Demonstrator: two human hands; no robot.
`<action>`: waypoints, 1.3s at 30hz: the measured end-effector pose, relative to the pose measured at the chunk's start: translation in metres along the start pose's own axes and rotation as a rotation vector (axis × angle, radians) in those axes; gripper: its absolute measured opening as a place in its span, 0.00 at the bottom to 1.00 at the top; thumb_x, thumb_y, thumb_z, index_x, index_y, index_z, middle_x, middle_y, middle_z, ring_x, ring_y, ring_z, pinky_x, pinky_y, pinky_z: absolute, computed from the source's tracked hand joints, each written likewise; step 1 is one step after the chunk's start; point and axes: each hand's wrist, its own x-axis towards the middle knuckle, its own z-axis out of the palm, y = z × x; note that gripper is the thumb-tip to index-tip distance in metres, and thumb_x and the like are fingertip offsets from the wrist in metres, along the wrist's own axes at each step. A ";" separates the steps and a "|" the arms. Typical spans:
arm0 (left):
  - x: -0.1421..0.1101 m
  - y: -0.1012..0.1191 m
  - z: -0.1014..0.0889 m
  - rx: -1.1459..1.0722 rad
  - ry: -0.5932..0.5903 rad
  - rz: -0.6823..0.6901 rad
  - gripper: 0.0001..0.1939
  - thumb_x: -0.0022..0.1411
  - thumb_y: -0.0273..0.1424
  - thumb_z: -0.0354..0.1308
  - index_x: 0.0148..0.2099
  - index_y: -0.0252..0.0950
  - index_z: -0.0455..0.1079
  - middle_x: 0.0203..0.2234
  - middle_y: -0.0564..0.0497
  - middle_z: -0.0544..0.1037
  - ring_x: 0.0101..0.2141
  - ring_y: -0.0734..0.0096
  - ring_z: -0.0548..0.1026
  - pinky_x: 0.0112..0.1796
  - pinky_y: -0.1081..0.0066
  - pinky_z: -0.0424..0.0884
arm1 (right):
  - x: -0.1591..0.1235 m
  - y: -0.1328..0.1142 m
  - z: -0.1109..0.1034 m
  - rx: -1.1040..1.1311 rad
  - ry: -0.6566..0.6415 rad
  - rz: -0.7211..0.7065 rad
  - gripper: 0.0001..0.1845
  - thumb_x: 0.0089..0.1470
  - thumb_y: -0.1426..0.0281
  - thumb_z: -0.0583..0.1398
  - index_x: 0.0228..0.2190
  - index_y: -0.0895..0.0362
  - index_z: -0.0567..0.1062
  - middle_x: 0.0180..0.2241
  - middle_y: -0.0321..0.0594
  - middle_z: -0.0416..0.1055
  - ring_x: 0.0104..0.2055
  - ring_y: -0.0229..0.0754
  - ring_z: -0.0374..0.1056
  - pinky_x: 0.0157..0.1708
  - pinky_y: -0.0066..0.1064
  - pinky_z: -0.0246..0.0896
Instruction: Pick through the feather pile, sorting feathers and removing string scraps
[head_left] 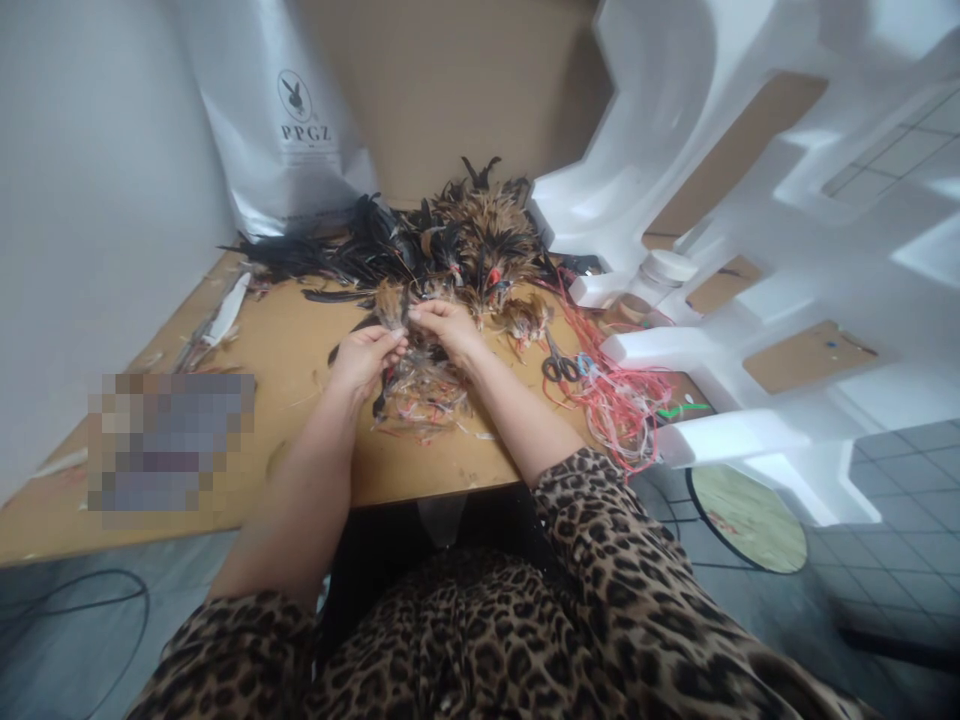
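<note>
Clock positions are being taken from the two hands. Nearest, at six o'clock, loose brownish feathers (424, 395) are being carried by the bench (300, 325). Between the hands, a brown feather tuft (391, 303) is being pinched at its base by the left hand (364, 360), that grip being narrowed on it. The right hand (448, 332) is being held with fingertips at the tuft's edge; whether anything is being gripped there cannot be told. At three o'clock, dark-handled scissors (561, 368) are being flanked by red and pink strands (630, 410). Farther off, black feathers (367, 240) are being noted at eleven o'clock, a brown feather pile (487, 220) at one. Behind the black feathers, a silvery bag (277, 130) is being observed.
</note>
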 end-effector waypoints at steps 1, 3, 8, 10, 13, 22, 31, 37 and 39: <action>0.001 0.000 -0.001 -0.007 0.013 0.008 0.09 0.44 0.30 0.67 0.23 0.30 0.70 0.18 0.50 0.74 0.18 0.83 0.68 0.21 0.82 0.63 | 0.003 0.000 -0.006 -0.051 0.046 -0.046 0.13 0.39 0.64 0.65 0.26 0.59 0.73 0.19 0.28 0.65 0.21 0.28 0.56 0.24 0.21 0.51; 0.003 0.000 -0.003 -0.044 0.047 0.019 0.09 0.45 0.29 0.66 0.24 0.31 0.70 0.18 0.50 0.74 0.18 0.83 0.68 0.20 0.82 0.62 | 0.008 -0.001 -0.019 -0.224 0.141 -0.136 0.11 0.41 0.64 0.63 0.25 0.60 0.74 0.21 0.30 0.67 0.24 0.29 0.59 0.28 0.22 0.55; 0.009 -0.003 -0.007 -0.133 0.088 0.030 0.08 0.46 0.29 0.66 0.25 0.30 0.71 0.20 0.51 0.74 0.20 0.84 0.68 0.21 0.84 0.62 | 0.011 -0.001 -0.040 -0.876 0.156 -0.231 0.08 0.47 0.68 0.58 0.28 0.59 0.76 0.29 0.37 0.73 0.32 0.36 0.66 0.37 0.27 0.58; 0.009 -0.003 -0.008 -0.140 0.084 0.033 0.07 0.46 0.29 0.65 0.25 0.30 0.71 0.21 0.51 0.74 0.20 0.84 0.68 0.21 0.84 0.62 | 0.008 -0.001 -0.039 -1.112 0.092 -0.250 0.09 0.49 0.68 0.57 0.30 0.57 0.78 0.34 0.39 0.74 0.38 0.39 0.67 0.40 0.29 0.59; 0.009 -0.004 -0.008 -0.140 0.082 0.034 0.07 0.47 0.29 0.65 0.26 0.31 0.71 0.21 0.51 0.74 0.20 0.84 0.69 0.21 0.83 0.62 | 0.002 -0.002 -0.032 -1.360 0.003 -0.241 0.12 0.51 0.69 0.55 0.35 0.54 0.78 0.40 0.42 0.74 0.43 0.44 0.68 0.43 0.32 0.59; 0.007 -0.002 -0.006 -0.123 0.104 0.010 0.07 0.47 0.28 0.65 0.25 0.31 0.70 0.20 0.51 0.74 0.20 0.84 0.68 0.21 0.83 0.62 | 0.004 0.001 -0.035 -1.591 0.097 -0.034 0.17 0.54 0.72 0.51 0.39 0.65 0.76 0.41 0.60 0.72 0.44 0.54 0.68 0.43 0.40 0.61; 0.009 -0.003 -0.008 -0.140 0.097 0.016 0.06 0.48 0.28 0.65 0.26 0.31 0.71 0.20 0.51 0.74 0.20 0.84 0.69 0.21 0.83 0.62 | 0.012 0.003 -0.048 -1.133 0.149 -0.139 0.10 0.48 0.68 0.56 0.27 0.59 0.77 0.29 0.41 0.74 0.33 0.39 0.67 0.35 0.28 0.59; 0.010 -0.003 -0.009 -0.156 0.098 0.014 0.08 0.46 0.29 0.66 0.26 0.31 0.70 0.21 0.51 0.74 0.20 0.84 0.69 0.21 0.83 0.63 | 0.017 0.002 -0.050 -0.444 0.145 -0.002 0.10 0.43 0.65 0.62 0.24 0.61 0.74 0.14 0.28 0.60 0.17 0.29 0.52 0.21 0.23 0.49; 0.010 -0.003 -0.009 -0.154 0.097 0.011 0.08 0.47 0.29 0.66 0.26 0.31 0.70 0.21 0.51 0.74 0.20 0.84 0.69 0.21 0.83 0.63 | 0.015 -0.004 -0.049 -0.233 0.131 0.050 0.12 0.40 0.64 0.64 0.25 0.60 0.73 0.12 0.26 0.57 0.16 0.28 0.48 0.18 0.23 0.44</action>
